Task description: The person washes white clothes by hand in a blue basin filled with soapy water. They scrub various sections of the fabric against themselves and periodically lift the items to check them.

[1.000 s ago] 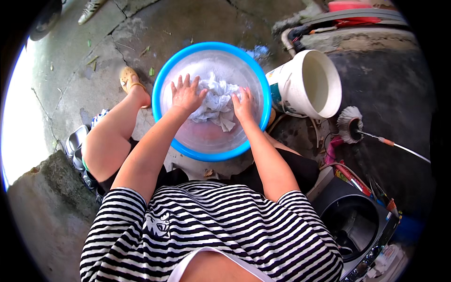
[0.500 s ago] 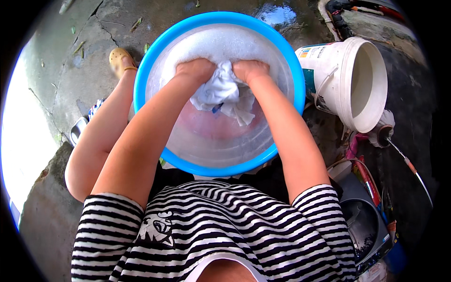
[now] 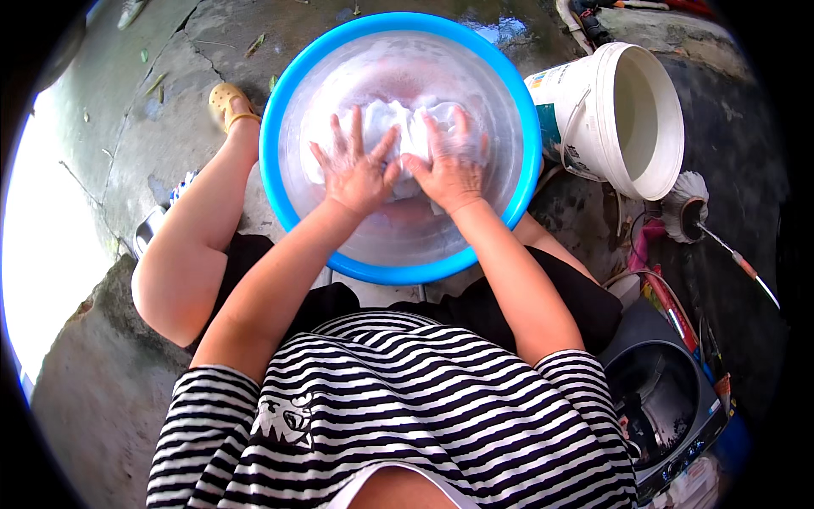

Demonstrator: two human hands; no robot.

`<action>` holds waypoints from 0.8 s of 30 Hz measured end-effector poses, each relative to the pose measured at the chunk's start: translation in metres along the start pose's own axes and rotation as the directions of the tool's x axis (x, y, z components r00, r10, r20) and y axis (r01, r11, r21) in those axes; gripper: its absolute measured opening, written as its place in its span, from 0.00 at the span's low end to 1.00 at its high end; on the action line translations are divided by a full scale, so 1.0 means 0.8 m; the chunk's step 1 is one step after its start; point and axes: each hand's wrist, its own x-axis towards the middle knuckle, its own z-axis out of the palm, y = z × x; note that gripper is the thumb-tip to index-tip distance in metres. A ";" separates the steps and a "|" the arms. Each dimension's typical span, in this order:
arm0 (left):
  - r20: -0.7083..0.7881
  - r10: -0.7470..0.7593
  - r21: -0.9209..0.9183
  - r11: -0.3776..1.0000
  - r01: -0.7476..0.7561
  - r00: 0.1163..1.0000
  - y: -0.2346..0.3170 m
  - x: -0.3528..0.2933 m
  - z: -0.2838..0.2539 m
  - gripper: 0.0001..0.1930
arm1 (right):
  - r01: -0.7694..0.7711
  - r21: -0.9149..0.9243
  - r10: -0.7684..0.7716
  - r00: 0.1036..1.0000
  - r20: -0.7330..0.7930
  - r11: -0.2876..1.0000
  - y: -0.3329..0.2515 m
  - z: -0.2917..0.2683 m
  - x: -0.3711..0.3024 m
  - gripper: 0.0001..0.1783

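A round basin (image 3: 278,110) with a bright blue rim stands in front of me, holding soapy water. White wet cloth (image 3: 413,137) lies bunched in its middle, partly under suds. Over the left part of the cloth my left hand (image 3: 356,174) is spread, fingers stretched apart. My right hand (image 3: 449,170) rests over the cloth's right part, its fingers also spread and the farther ones a little blurred. The two thumbs are close together near the middle. Neither hand grips the cloth; how firmly they touch it I cannot tell.
A white bucket (image 3: 606,127) lies tipped on its side to the right of the basin. Beside it is a round brush (image 3: 687,208) with a long handle. Nearer on the right sits a dark grey tub (image 3: 653,407). Cracked concrete floor (image 3: 102,161) spreads to the left.
Both hands have let go of the bunched cloth and opened, coming nearer to me. The cloth now lies flatter, farther up in the basin. The view has shifted slightly.
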 end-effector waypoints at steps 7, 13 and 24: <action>0.296 0.079 0.075 0.992 -0.106 0.952 -0.007 0.020 0.055 0.31 | 0.065 -0.039 -0.044 0.917 0.396 0.997 0.031 0.067 0.001 0.30; 0.369 -0.027 -0.210 0.971 0.111 0.929 -0.026 0.103 0.038 0.17 | -0.211 -0.020 0.159 0.667 0.728 0.977 0.036 0.067 0.104 0.19; 0.181 -0.101 -0.459 0.871 0.175 0.978 -0.020 0.147 -0.011 0.19 | -0.288 0.134 0.253 0.939 0.234 0.948 0.023 -0.003 0.102 0.18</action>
